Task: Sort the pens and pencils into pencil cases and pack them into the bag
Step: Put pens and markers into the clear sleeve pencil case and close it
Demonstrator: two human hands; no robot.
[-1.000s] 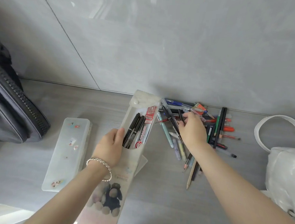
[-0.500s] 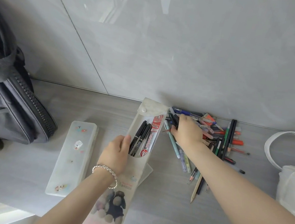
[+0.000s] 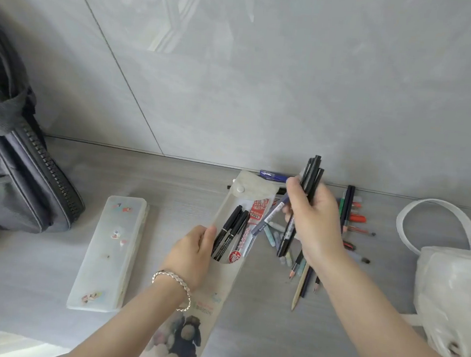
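**Sorting in progress: a handful of dark pens raised beside the open pouch**

The fingers of the right hand are closed around a bundle of dark pens, held steeply with their ends pointing up toward the wall, just right of the soft pouch case. The fingers of the left hand are curled on the pouch's left edge at its mouth, thumb on top, pinning it to the bench; a bracelet circles that wrist. The pouch, flap open, already holds several black markers and a red-labelled packet.

Progress, as a judgement: sorting is partly done. The loose pile of pens and pencils, right of the pouch and partly behind the right hand, is yet to be sorted. The frosted hard case, left of the pouch, lies shut; its contents cannot be made out. Nothing is seen packed: the grey bag, far left of the pouch, stands well apart from both cases.

A white handled bag sits far right of the pouch. The bench is pale grey with a wood grain and meets a wall of large grey glossy panels directly behind the pouch.
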